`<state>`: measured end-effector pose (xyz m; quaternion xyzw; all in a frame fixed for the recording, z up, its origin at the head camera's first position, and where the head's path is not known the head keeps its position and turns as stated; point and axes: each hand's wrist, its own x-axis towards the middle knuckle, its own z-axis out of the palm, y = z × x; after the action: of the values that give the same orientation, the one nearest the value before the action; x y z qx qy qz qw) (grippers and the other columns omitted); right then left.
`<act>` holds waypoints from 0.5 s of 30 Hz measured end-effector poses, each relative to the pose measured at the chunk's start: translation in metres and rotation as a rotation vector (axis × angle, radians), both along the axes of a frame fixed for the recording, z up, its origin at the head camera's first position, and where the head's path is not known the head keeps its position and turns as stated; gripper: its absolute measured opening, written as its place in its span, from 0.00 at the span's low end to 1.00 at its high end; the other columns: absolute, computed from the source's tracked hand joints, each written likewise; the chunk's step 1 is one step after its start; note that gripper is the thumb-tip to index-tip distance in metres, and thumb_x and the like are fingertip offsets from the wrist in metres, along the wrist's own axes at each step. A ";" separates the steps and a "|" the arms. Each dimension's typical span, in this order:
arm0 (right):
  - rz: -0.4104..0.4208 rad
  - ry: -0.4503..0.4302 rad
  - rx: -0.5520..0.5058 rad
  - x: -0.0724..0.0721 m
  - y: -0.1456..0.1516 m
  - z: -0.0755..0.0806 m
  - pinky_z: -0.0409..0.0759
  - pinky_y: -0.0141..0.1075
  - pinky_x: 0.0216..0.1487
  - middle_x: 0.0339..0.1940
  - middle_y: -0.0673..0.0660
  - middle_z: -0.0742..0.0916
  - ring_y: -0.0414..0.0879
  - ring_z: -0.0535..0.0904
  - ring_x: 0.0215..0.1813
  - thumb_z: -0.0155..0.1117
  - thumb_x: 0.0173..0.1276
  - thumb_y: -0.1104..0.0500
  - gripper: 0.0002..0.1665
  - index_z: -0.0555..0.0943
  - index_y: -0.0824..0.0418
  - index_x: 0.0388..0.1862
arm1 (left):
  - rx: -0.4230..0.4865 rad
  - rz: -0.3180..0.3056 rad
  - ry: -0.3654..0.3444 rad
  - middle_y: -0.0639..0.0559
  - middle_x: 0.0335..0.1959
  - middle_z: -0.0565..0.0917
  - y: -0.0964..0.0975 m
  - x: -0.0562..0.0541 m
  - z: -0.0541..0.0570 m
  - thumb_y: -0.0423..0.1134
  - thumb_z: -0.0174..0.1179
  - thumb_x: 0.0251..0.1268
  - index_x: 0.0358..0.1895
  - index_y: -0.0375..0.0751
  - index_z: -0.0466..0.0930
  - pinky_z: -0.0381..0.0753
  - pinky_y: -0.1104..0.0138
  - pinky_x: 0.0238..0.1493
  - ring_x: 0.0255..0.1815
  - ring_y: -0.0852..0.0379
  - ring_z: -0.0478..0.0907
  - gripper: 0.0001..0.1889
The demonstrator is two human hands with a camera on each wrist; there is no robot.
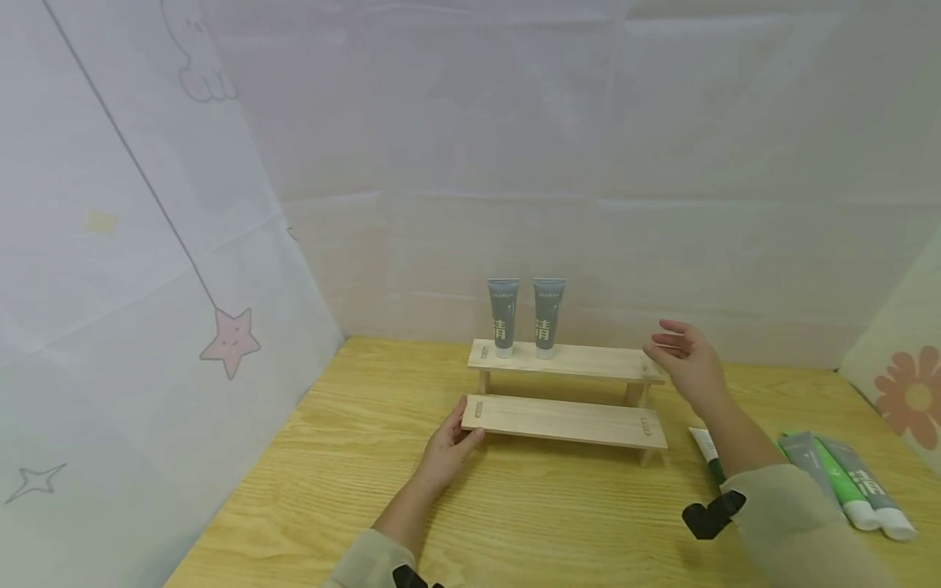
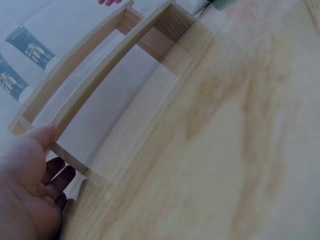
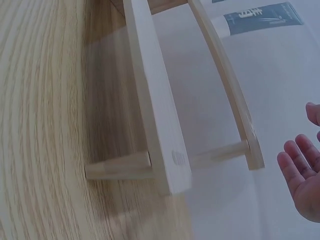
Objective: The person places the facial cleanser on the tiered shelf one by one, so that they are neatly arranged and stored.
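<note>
A two-tier wooden shelf (image 1: 562, 420) stands on the wooden table (image 1: 331, 490). Two grey tubes (image 1: 503, 318) (image 1: 547, 318) stand upright at the left of its upper tier. My left hand (image 1: 450, 445) holds the left end of the lower tier; in the left wrist view its thumb (image 2: 42, 135) lies on the board's end and the fingers curl underneath. My right hand (image 1: 687, 359) hovers by the right end of the upper tier, fingers spread and holding nothing. The right wrist view shows that hand (image 3: 302, 175) apart from the shelf (image 3: 155, 110).
Several grey and green tubes (image 1: 845, 482) lie on the table at the right, and a white-and-green one (image 1: 707, 453) lies partly behind my right forearm. Pale fabric walls enclose the table on the left, the back and the right.
</note>
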<state>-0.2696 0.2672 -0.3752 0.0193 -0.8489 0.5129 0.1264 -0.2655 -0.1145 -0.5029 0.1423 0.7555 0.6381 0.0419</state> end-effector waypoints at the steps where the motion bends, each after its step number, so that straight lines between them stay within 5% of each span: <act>1: -0.004 0.003 0.001 0.001 0.003 0.000 0.73 0.15 0.45 0.60 0.54 0.80 0.20 0.71 0.46 0.60 0.72 0.44 0.41 0.60 0.63 0.75 | 0.000 0.001 0.005 0.33 0.76 0.58 0.000 0.000 0.000 0.40 0.55 0.74 0.79 0.36 0.43 0.76 0.58 0.65 0.70 0.38 0.68 0.39; 7: -0.028 0.012 -0.014 0.010 0.021 -0.001 0.72 0.15 0.42 0.43 0.25 0.75 0.19 0.72 0.45 0.61 0.71 0.44 0.41 0.61 0.63 0.74 | -0.015 0.008 0.004 0.34 0.76 0.58 0.001 0.001 0.002 0.40 0.56 0.74 0.79 0.37 0.43 0.77 0.60 0.65 0.70 0.39 0.68 0.39; 15: -0.071 0.021 -0.036 0.025 0.044 -0.006 0.73 0.15 0.40 0.41 0.24 0.76 0.18 0.72 0.44 0.62 0.71 0.46 0.33 0.66 0.54 0.70 | -0.003 0.009 0.004 0.33 0.76 0.57 0.001 0.004 0.005 0.38 0.55 0.74 0.79 0.36 0.43 0.76 0.56 0.66 0.71 0.37 0.67 0.38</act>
<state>-0.2446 0.3112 -0.3812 -0.0076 -0.8384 0.5229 0.1538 -0.2619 -0.1132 -0.4981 0.1401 0.7573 0.6368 0.0375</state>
